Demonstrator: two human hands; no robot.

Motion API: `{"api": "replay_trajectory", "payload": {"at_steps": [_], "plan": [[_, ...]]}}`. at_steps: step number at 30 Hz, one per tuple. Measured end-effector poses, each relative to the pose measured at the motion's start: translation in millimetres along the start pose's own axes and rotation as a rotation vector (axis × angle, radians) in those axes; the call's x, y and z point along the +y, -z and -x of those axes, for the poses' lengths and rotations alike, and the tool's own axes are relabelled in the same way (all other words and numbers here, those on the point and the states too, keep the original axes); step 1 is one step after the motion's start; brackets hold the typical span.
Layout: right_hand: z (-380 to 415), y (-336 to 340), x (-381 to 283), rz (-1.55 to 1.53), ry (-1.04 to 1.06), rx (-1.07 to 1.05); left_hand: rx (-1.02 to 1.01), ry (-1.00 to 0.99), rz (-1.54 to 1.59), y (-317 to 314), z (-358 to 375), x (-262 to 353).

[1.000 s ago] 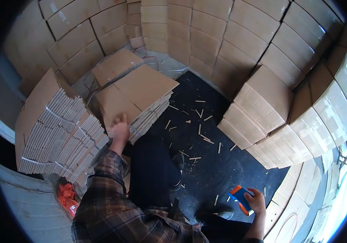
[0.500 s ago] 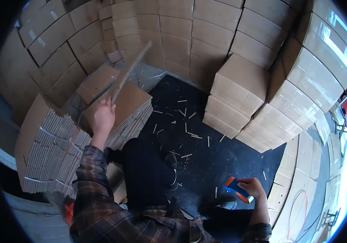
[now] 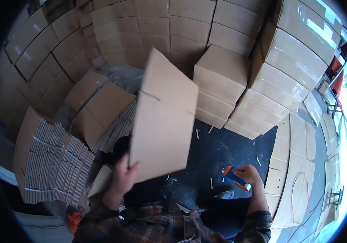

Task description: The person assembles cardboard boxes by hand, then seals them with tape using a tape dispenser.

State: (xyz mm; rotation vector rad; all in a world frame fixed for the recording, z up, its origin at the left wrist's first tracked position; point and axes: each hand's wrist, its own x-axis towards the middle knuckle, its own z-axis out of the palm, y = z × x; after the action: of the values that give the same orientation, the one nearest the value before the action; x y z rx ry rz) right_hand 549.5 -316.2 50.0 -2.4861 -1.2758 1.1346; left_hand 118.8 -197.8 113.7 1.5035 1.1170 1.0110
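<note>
In the head view, my left hand [image 3: 125, 178] is pinching the flat cardboard [image 3: 163, 117] near its lower corner, and the sheet is leaning upright over the left part of the black mat [image 3: 230, 146]. My right hand [image 3: 247, 175] is closing around a blue-and-orange tool [image 3: 231, 174], above the mat's near right part. Because only one low corner is carrying the weight, I am judging that the sheet could twist, sag or slip; its broad face is also hiding some of the mat. Pale strips [image 3: 211, 183] are lying on this mat, maybe slippery underfoot. Bundled cardboard [image 3: 52, 166] is standing left of it, and closed boxes [image 3: 222, 69] are rising beyond it.
</note>
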Motion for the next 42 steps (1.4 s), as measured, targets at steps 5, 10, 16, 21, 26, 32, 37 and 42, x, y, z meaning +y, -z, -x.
{"api": "replay_trajectory", "payload": {"at_steps": [5,10,16,21,26,32,37,42], "plan": [[-6.8,-5.3,10.9,0.122,0.007,0.029,-0.233,-0.043,-0.217,-74.4,11.1,-50.5],[-7.0,-8.9,-4.4,0.183,-0.072,0.041,-0.343,0.04,-0.547,-144.6,17.0,-134.7],[-17.7,-14.8,-48.4,0.205,-0.063,-0.109,-0.5,0.105,-0.409,-169.0,20.0,-139.9],[-40.5,-34.5,-74.5,0.168,0.072,-0.151,-0.662,0.148,-0.4,-177.0,20.6,-112.7],[-63.2,-44.7,-80.6,0.142,0.065,-0.2,-0.776,0.19,-0.336,-180.9,15.5,-95.0],[-80.8,-58.7,-67.0,0.052,0.116,-0.25,-0.714,0.457,-0.261,-188.3,-55.1,-115.1],[-84.7,-60.8,-67.4,0.021,0.109,-0.296,-0.499,0.262,-0.084,-239.8,-122.0,-129.7],[-81.3,-58.0,-62.6,-0.025,0.083,-0.308,-0.534,0.192,0.143,-267.0,-134.7,-138.9]]}}
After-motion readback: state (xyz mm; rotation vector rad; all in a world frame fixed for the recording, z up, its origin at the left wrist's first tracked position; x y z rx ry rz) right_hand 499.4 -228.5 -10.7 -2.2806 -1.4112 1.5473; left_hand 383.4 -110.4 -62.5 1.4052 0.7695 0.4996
